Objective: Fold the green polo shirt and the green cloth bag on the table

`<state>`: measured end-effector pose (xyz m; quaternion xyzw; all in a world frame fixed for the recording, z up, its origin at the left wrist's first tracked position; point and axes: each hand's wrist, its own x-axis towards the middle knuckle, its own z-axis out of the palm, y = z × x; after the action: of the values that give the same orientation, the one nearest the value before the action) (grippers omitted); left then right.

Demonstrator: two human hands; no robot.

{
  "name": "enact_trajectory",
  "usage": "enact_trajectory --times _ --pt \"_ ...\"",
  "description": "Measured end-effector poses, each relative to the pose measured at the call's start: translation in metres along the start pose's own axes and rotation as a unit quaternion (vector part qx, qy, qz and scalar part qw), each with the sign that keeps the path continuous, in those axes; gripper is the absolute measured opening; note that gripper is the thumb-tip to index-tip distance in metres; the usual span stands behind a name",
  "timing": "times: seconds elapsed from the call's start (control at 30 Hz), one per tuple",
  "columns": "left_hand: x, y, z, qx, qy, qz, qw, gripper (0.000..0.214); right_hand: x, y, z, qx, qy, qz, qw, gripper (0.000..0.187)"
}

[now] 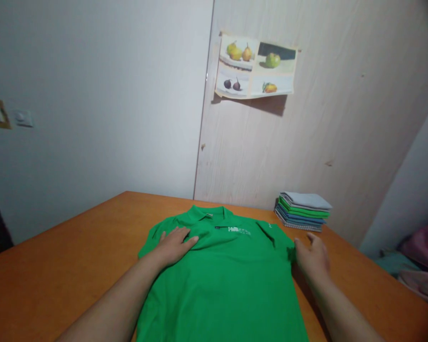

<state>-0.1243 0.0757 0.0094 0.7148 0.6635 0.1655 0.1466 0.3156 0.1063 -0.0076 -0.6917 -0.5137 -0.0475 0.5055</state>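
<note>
A green short-sleeved shirt with a collar lies spread, front up, along the middle of an orange-brown tabletop. Its collar points away from the wearer of the camera, white print marks the chest, and its lower end runs out of view at the bottom.

The left hand rests palm down on the chest near the collar, its fingers loosely spread and gripping nothing. The right hand is at the end of the right-side sleeve, thumb and forefinger apart at the tips; whether the other fingers pinch the cloth, I cannot tell.

The shirt looks light, soft and limp, unlikely to break but apt to crease and shift when pulled. The sleeve hems, shoulders and side edges seem the best places to hold it, with a flat palm steadying the middle.

Beyond the right hand, near the tabletop's far edge, sits a neat stack of folded cloth: grey, green, blue and checked. A fruit picture hangs behind.
</note>
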Motion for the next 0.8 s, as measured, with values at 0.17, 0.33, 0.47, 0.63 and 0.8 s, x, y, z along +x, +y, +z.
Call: enact_trajectory --times 0.17,0.33,0.47,0.63,0.8 --pt "0.002 0.001 0.001 0.005 0.01 0.004 1.0 0.069 -0.03 -0.042 0.002 0.015 -0.211 -0.132 0.968 0.055" --pt "0.001 0.004 -0.003 0.001 0.016 0.004 1.0 0.066 -0.068 -0.059 0.015 -0.039 -0.386 -0.205 0.899 0.069" --pt "0.008 0.01 -0.011 0.034 0.057 0.01 0.998 0.057 -0.073 -0.052 0.022 -0.093 -0.419 -0.218 0.876 0.079" --pt "0.038 0.022 -0.018 0.081 0.087 0.027 0.993 0.055 -0.068 -0.048 0.024 -0.109 -0.426 -0.23 0.868 0.082" --pt "0.077 0.035 -0.006 0.091 0.033 0.059 0.994 0.062 -0.061 -0.044 0.02 -0.103 -0.434 -0.219 0.868 0.081"
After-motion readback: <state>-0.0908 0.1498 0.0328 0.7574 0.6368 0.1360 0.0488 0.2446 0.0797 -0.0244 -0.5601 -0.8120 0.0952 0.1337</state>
